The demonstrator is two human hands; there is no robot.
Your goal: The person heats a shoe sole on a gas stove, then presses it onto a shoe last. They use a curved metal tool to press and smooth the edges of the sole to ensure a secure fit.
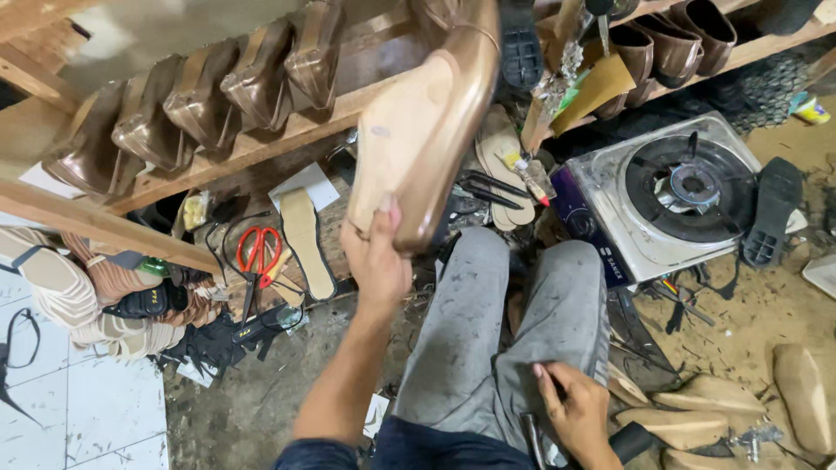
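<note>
My left hand (376, 257) is raised and grips a shiny bronze shoe upper on its tan last (427, 122) by the lower end, its pale sole side toward me, lifted up near the wooden shelf (261, 144). On that shelf stand several matching bronze shoes (196, 100) in a row. My right hand (575, 409) rests low on my grey-trousered right leg (557, 322), fingers curled around a small dark tool that I can barely see. A dark handle (631, 439) lies just beside that hand.
A single-burner gas stove (670, 196) sits on the floor at right, with a black sole (771, 213) beside it. Red-handled scissors (259, 250) and a tan insole (305, 239) lie left. Stacked soles (78, 287) fill the far left; wooden lasts (740, 405) lie at lower right.
</note>
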